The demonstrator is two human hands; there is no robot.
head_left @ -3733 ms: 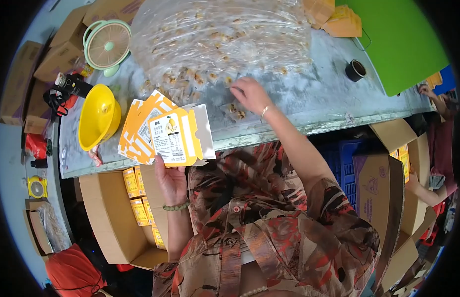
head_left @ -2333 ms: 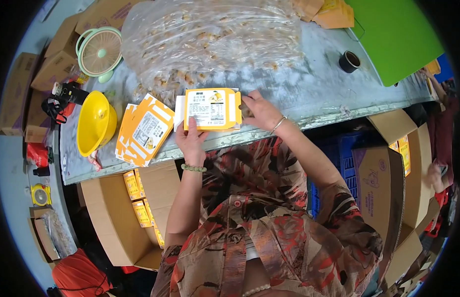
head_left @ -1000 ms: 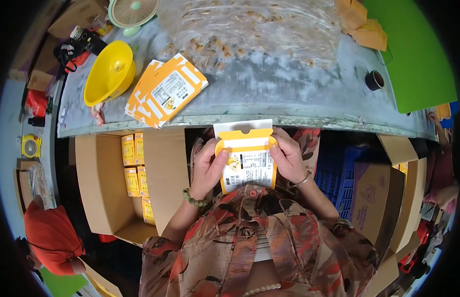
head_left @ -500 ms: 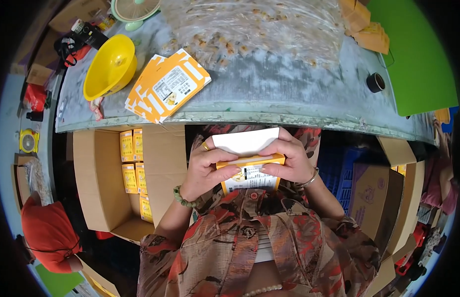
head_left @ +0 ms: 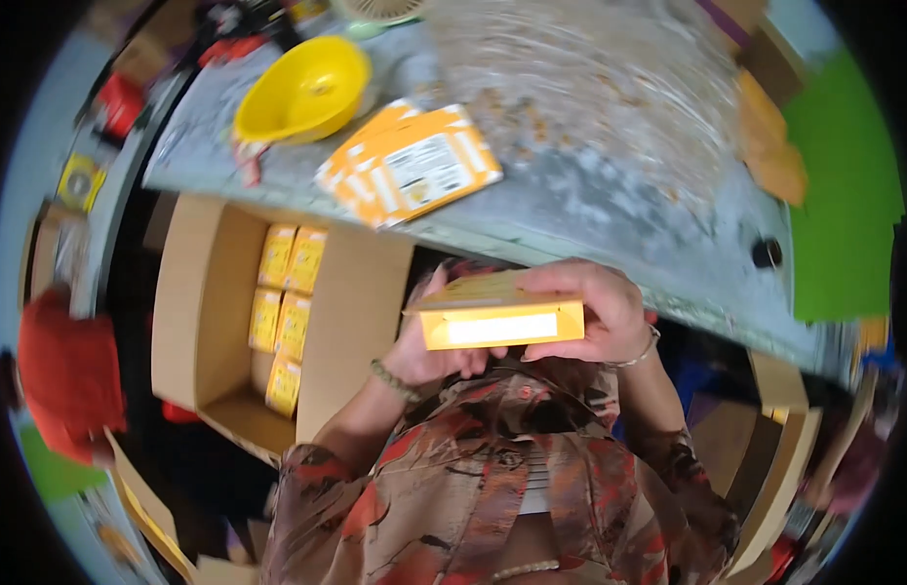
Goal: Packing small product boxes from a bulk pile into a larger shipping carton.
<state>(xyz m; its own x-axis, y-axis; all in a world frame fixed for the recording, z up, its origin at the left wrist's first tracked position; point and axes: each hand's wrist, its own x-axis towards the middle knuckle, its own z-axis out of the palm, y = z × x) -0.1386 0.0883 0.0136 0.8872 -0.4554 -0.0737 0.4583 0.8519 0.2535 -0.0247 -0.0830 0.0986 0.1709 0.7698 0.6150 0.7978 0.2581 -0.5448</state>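
Note:
A small yellow carton (head_left: 497, 325) is held in front of my chest, its narrow side with a white panel facing me. My right hand (head_left: 605, 307) grips its right end, fingers over the top and thumb below. My left hand (head_left: 419, 351) cups the left end from beneath; some of its fingertips show under the lower edge. Ahead on the table lies a fanned stack of flat orange-and-white cartons (head_left: 414, 166). To my left, an open cardboard box (head_left: 195, 302) holds several upright yellow cartons (head_left: 294, 327).
The grey table (head_left: 590, 190) carries a yellow bowl (head_left: 307, 88), a large clear plastic bag (head_left: 580, 78) of small pieces, a dark cup (head_left: 767, 253) and a green mat (head_left: 844, 195). A person in red (head_left: 68, 375) is at far left. Another open box (head_left: 780, 478) stands at right.
The white flap that stood up from the carton no longer shows. The carton has turned, its narrow side now toward me. My right hand has shifted round its end, and the view has swung.

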